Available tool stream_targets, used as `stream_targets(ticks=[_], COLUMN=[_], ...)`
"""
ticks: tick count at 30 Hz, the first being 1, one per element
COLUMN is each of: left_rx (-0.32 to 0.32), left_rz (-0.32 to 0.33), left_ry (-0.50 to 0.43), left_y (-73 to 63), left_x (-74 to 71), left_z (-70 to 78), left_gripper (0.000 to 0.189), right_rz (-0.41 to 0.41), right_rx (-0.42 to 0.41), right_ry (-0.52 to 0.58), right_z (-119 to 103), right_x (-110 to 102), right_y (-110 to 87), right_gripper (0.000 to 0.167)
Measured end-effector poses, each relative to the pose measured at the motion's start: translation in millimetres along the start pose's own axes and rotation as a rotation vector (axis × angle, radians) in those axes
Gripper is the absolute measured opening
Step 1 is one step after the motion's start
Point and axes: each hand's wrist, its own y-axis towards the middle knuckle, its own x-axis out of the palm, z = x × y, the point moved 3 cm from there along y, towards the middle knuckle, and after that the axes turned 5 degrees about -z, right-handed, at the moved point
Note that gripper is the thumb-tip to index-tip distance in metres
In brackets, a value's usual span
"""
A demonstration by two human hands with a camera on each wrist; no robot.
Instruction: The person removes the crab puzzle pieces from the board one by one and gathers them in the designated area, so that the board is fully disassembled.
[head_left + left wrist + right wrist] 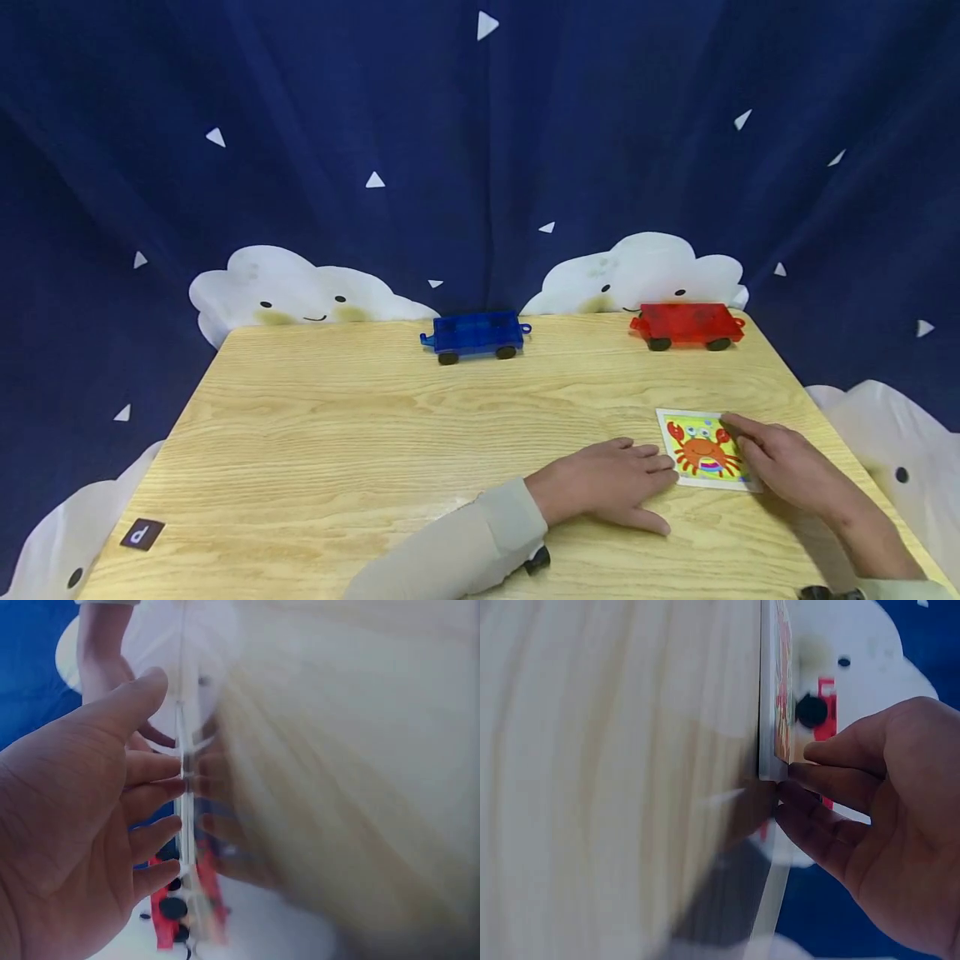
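Observation:
A white-edged square tile (708, 458) with a crab picture lies flat on the table at the right. My left hand (618, 485) rests beside its left edge, fingers straight and spread, fingertips at or very close to the rim. From the other side my right hand (795, 465) touches the tile, with the index finger along its upper right corner. In the right wrist view, fingertips of the right hand (870, 787) meet the edge of the tile (775, 697). The left wrist view shows the left hand (82, 810) with fingertips down at the tabletop.
A blue wheeled car base (478, 335) stands at the back middle of the wooden table (337, 433). A red one (688, 325) is at the back right. A small dark letter card (142, 534) lies front left. Behind hangs a dark blue curtain (360, 108) with clouds.

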Motion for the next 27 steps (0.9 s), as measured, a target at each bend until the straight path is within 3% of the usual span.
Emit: stream_targets(ticks=[8,16,27], left_rx=[-0.006,-0.012,-0.081], left_rz=[0.084,0.171,0.301], left_ry=[-0.112,-0.332,-0.350], left_y=[-65.1,-129.3,-197.9], left_x=[14.3,38.1,66.3], left_z=[-28.6,-59.2,-72.3], left_gripper=[0.071,0.057,0.044], right_rz=[-0.020,-0.060,-0.120], right_rx=[-0.118,-0.211,-0.367], right_ry=[0.024,0.013,0.027], right_z=[-53,-105,-169], right_x=[14,36,70], right_y=[26.7,51.7,82.9], right_gripper=[0.046,0.045,0.043])
